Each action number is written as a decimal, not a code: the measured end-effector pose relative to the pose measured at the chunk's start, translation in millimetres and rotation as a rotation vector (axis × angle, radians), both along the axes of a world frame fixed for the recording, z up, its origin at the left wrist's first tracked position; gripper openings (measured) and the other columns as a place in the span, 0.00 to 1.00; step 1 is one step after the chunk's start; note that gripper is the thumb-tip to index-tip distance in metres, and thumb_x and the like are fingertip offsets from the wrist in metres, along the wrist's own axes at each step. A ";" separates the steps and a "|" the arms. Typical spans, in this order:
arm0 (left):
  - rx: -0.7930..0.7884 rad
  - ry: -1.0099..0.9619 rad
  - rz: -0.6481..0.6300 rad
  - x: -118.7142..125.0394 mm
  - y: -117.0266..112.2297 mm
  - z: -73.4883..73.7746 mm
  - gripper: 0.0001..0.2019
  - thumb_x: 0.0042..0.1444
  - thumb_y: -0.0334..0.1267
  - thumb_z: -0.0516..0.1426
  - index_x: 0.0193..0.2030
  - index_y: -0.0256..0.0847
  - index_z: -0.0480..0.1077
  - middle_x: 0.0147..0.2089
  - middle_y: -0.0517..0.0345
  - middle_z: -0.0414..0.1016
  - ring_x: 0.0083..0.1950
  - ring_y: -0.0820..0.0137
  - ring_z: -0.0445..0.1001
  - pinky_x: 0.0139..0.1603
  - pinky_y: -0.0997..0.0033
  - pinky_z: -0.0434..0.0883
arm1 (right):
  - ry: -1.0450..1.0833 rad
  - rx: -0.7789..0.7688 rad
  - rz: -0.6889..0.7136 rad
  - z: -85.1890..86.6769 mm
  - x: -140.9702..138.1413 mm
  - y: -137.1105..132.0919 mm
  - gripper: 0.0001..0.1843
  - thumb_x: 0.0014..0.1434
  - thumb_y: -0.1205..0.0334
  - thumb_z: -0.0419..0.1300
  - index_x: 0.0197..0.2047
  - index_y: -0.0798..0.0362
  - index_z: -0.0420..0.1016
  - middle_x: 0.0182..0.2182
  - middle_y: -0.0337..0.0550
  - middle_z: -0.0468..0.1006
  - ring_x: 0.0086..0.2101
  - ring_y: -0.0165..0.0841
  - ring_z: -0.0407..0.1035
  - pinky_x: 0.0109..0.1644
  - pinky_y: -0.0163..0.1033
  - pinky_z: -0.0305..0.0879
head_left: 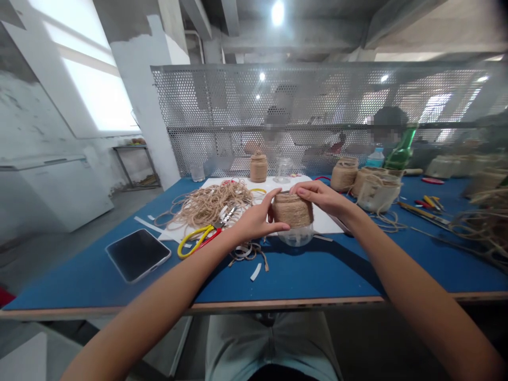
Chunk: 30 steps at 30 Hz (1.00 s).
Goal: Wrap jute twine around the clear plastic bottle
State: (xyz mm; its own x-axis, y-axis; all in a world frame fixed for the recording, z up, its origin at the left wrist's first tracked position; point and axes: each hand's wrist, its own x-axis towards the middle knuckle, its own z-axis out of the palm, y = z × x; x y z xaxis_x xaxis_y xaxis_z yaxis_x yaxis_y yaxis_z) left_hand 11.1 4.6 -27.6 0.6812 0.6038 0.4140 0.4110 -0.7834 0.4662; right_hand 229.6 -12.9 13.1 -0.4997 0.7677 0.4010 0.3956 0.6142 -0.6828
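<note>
At twelve o'clock from the wearer's position, a clear plastic jar is held over the front half of a blue workbench. Its upper part is covered by tight coils of jute twine, and its lower part is left bare. The jar is grasped between both hands. The left hand is pressed against its side from nine o'clock, and the right hand is laid over its top from three o'clock, with the fingertips resting on the coils. Whether the jar's base is touching the surface below cannot be determined.

A heap of loose twine is placed at ten o'clock on a white sheet. Yellow-handled scissors are lying at nine o'clock, beside a dark-screened smartphone. A twine-wrapped jar and an unwrapped clear jar are standing at twelve o'clock. Further wrapped jars and a green glass bottle are positioned at one o'clock. A perforated metal screen is fitted beyond the bench, and a co-worker is seen through it.
</note>
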 end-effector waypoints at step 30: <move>-0.198 -0.148 -0.050 -2.0 -3.7 12.5 0.37 0.53 0.47 0.55 0.64 0.40 0.42 0.18 0.70 0.53 0.19 0.77 0.56 0.22 0.76 0.55 | 0.404 -0.165 -0.088 -15.8 -16.1 5.8 0.14 0.53 0.51 0.54 0.26 0.53 0.60 0.24 0.36 0.61 0.27 0.29 0.58 0.31 0.34 0.54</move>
State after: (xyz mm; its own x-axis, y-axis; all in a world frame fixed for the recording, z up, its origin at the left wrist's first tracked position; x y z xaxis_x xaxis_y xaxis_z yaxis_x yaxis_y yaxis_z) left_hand 9.0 0.9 -15.2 0.6528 0.6505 0.3882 0.2902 -0.6881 0.6650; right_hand 213.4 -7.0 -2.6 -0.2581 0.8703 0.4194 0.1222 0.4600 -0.8795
